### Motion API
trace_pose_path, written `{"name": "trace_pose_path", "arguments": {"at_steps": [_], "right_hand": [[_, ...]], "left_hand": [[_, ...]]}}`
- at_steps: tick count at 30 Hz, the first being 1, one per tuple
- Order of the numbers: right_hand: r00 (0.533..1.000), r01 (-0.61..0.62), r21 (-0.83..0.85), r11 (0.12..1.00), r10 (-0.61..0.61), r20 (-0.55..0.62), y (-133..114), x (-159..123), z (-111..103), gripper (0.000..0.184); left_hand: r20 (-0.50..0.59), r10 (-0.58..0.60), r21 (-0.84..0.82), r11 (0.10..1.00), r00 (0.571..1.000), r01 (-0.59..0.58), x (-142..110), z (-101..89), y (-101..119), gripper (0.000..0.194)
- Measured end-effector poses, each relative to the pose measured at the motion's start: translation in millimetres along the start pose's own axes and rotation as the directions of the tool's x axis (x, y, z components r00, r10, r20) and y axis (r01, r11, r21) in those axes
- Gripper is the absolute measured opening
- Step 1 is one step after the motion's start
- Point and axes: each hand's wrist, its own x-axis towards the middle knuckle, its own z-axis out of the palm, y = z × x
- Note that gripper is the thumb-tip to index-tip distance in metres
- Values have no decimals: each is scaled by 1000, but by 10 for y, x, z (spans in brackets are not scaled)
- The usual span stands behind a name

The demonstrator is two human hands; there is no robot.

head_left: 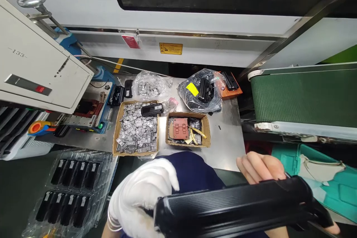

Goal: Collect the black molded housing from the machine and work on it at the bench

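Head view showed a steel worktable in front of a white machine housing, with a green conveyor belt off the table's right edge. Nearest the camera, both hands gripped a long black ribbed plastic part, held level below the table's near edge. Left hand, in a white glove, wrapped the part's left end; bare right hand curled over the top near the right end. Judgement: a two-end grip suited this length, and keeping the part level and clear of the table's near edge should avoid a knock.

At mid table sat a large cardboard tray of small metal pieces, a black handheld unit lying across its far edge. Beside it to the right was a smaller cardboard box holding a reddish fixture. Clear blister trays of black parts sat below the table's left corner.

Readable writing: "133" on the grey cabinet. Yellow warning sticker and red tag on the housing were too small to read.
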Motion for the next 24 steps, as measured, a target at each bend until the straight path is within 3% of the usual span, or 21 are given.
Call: {"name": "trace_pose_path", "arguments": {"at_steps": [3, 5, 8, 11, 13, 18, 24], "right_hand": [[978, 137, 11, 991, -137, 159, -7, 24, -15, 59], [966, 154, 3, 988, -151, 208, -17, 57, -3, 56], [968, 161, -32, 986, -151, 202, -36, 66, 41, 57], [975, 193, -46, 980, -186, 122, -46, 9, 23, 57], [972, 218, -58, 974, -212, 102, -52, -39, -58, 57], [954, 211, -140, 967, -173, 244, -90, -90, -331, 60], [962, 215, -170, 962, -179, 207, -68, -107, -407, 63]], "left_hand": [[-3, -9, -21, 1000, 1000, 9, 49, 19, -1, 58], [-21, 16, -87, 996, 1000, -17, 75, 31, -16, 54], [-104, 110, -255, 958, 988, -134, 103, 55, -59, 44], [-144, 155, -330, 923, 977, -195, 125, 73, -105, 40], [-122, 155, -329, 926, 980, -187, 142, 70, -124, 40], [-79, 212, -253, 941, 974, -225, 193, 43, -143, 41], [-82, 192, -214, 955, 978, -205, 186, 37, -159, 42]]}}
